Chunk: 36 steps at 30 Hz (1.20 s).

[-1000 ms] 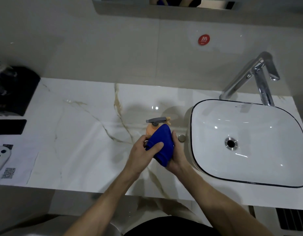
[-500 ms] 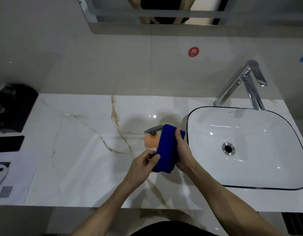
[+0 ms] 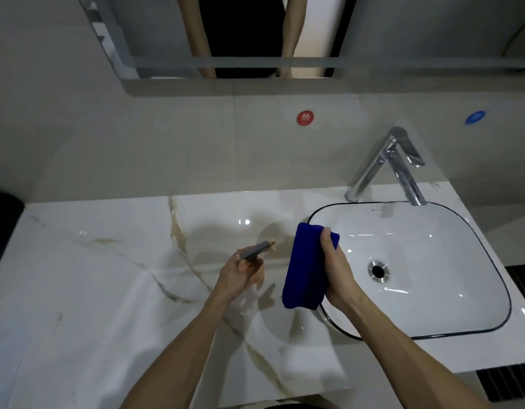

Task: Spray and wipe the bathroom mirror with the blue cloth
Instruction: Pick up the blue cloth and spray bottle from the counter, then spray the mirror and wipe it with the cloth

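Cloth in the right hand, spray bottle in the left, mirror above not yet touched.

The right hand (image 3: 338,273) has its grip curled round the folded blue cloth (image 3: 307,267), thumb over the top edge, held above the basin's (image 3: 476,290) left rim; the left hand (image 3: 240,276) wraps the neck of the small orange spray bottle (image 3: 255,255) over the middle of the marble worktop (image 3: 93,290), grey nozzle pointing toward the back wall. The cloth is deep blue, thick and soft, probably light and limp, best bunched in the palm as a pad. The bottle looks light, rigid plastic. The mirror (image 3: 432,31) hangs over the worktop's back edge.
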Each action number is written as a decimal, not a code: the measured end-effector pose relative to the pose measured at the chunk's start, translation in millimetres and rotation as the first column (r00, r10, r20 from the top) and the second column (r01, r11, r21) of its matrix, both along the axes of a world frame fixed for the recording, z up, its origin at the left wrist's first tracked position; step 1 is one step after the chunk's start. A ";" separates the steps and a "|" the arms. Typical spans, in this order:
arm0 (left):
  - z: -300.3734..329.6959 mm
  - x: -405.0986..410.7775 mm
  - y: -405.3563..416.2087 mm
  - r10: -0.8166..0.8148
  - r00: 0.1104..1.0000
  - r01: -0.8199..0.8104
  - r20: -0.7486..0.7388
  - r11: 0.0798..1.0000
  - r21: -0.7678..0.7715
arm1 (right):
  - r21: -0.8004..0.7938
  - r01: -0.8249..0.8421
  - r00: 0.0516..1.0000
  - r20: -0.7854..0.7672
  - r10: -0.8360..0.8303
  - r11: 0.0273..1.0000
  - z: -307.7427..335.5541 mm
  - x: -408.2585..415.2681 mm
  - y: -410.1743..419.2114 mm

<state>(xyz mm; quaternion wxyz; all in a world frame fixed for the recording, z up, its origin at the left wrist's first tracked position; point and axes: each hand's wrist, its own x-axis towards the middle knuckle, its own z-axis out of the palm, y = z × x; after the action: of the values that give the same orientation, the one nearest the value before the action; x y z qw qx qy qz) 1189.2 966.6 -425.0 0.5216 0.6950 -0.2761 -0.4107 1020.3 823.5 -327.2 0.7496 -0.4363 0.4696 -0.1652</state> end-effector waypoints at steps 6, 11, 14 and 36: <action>44.7 0.5 -13.3 0.227 0.973 -0.227 -0.024 0.974 0.019 | 0.035 0.086 0.996 0.028 -0.087 0.996 19.8 -2.0 -28.8; 102.6 9.9 -27.6 0.266 0.964 -0.266 -0.029 0.941 -0.212 | 0.258 0.184 0.950 0.199 -0.239 0.948 57.7 8.1 -56.5; 141.1 17.4 -37.8 0.313 0.945 -0.324 -0.090 0.875 -0.358 | 0.264 0.187 0.914 0.307 -0.267 0.946 86.2 15.0 -66.4; 354.2 -10.9 -163.1 0.047 0.998 -0.005 0.044 0.736 -0.677 | -0.067 0.340 0.718 0.663 -0.213 0.938 234.7 -62.3 -189.1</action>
<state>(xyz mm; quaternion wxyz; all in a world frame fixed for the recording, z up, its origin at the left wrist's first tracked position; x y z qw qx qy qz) 1178.3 803.5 -70.8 0.7356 0.4738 -0.4117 -0.2549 958.0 634.4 -92.5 0.7877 -0.3443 0.2253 -0.4584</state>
